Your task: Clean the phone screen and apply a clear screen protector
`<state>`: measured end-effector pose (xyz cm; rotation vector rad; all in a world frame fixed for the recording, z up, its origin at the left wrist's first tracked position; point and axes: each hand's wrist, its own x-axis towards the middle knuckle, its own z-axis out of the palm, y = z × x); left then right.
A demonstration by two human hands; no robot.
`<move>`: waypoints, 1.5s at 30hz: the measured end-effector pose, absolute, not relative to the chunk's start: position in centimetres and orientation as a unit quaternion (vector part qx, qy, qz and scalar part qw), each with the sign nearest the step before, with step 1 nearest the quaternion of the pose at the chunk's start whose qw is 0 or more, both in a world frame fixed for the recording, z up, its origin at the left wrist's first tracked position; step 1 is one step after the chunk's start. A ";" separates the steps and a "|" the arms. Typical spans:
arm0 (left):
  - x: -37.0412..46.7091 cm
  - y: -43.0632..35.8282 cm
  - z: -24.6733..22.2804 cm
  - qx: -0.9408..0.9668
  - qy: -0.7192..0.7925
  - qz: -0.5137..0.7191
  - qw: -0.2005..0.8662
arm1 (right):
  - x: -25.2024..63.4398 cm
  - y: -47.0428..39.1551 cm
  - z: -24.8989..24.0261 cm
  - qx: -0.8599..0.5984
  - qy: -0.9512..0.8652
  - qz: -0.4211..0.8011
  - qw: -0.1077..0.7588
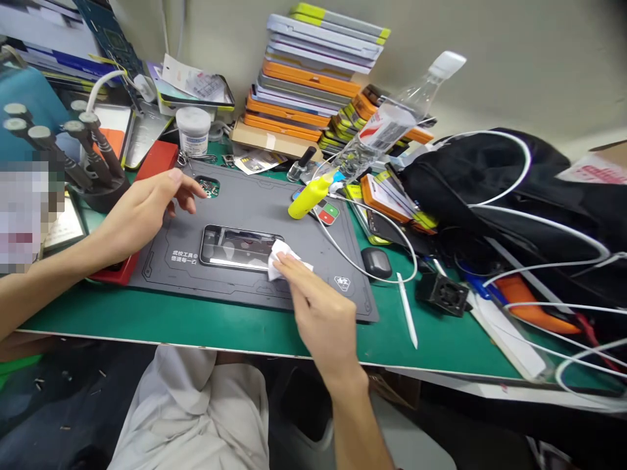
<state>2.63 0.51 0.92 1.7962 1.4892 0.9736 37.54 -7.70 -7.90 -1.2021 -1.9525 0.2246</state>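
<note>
A smartphone (235, 247) lies flat on the grey work mat (245, 186), its dark glass reflecting light. My right hand (321, 303) presses a folded white tissue (277, 269) against the phone's right end, fingers closed on it. Part of that end is hidden under the tissue and fingers. My left hand (149, 202) hangs over the mat's left side with nothing in it, fingers loosely bent and apart. Just beyond its fingertips is a mat recess (210, 187) holding small green parts. A yellow squeeze bottle (308, 197) stands tilted in view behind the phone.
Screwdrivers in a round holder (105, 192) stand at left, near a white tub (193, 130). Stacked boxes (298, 85) rise along the wall beside a clear plastic bottle (377, 134). To the right are a black mouse (376, 262), a white stylus (407, 312), loose cables and a black bag (470, 170).
</note>
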 end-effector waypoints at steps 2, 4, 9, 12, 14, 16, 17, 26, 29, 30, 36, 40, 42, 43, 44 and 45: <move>2.7 0.7 1.3 0.632 0.566 0.406 0.339 | 38.9 -6.8 -7.6 -0.494 -0.745 0.100 0.436; 2.7 0.9 1.9 0.611 0.559 0.418 0.374 | 39.7 -5.9 -7.3 -0.529 -0.700 0.087 0.472; 2.8 1.0 2.8 0.601 0.532 0.418 0.425 | 40.0 -4.5 -8.0 -0.581 -0.596 0.098 0.545; 2.5 1.1 2.8 0.594 0.525 0.420 0.440 | 39.7 -4.6 -8.4 -0.575 -0.602 0.103 0.544; 2.3 1.0 2.6 0.592 0.524 0.428 0.438 | 39.6 -4.9 -8.4 -0.559 -0.617 0.096 0.546; 2.2 1.0 2.2 0.591 0.528 0.428 0.435 | 39.4 -5.2 -8.2 -0.539 -0.638 0.086 0.544; 2.2 1.0 2.0 0.593 0.530 0.424 0.434 | 39.2 -5.3 -8.1 -0.528 -0.656 0.081 0.534; 2.3 1.4 1.5 0.609 0.547 0.400 0.412 | 38.4 -5.7 -7.4 -0.356 -0.853 0.023 0.381; 2.4 1.3 1.7 0.605 0.548 0.398 0.418 | 37.2 -5.6 -7.0 -0.363 -0.866 0.035 0.341; 2.4 1.3 1.8 0.605 0.550 0.398 0.417 | 36.6 -5.5 -6.9 -0.364 -0.871 0.042 0.327; 2.5 1.1 1.8 0.622 0.561 0.381 0.391 | 36.1 -5.1 -6.6 -0.346 -0.878 0.067 0.324; 2.7 0.8 1.7 0.619 0.559 0.380 0.400 | 39.3 -5.4 -7.0 -0.384 -0.848 0.062 0.361; 2.8 0.6 1.9 0.616 0.555 0.382 0.407 | 39.6 -5.6 -7.0 -0.387 -0.842 0.055 0.373; 2.8 0.6 1.9 0.615 0.555 0.384 0.408 | 39.2 -5.7 -7.0 -0.380 -0.843 0.052 0.377; 2.9 0.5 2.0 0.614 0.555 0.385 0.408 | 38.6 -5.8 -7.0 -0.372 -0.846 0.051 0.378; 2.9 0.5 2.0 0.612 0.555 0.386 0.409 | 37.8 -5.8 -7.0 -0.365 -0.851 0.052 0.374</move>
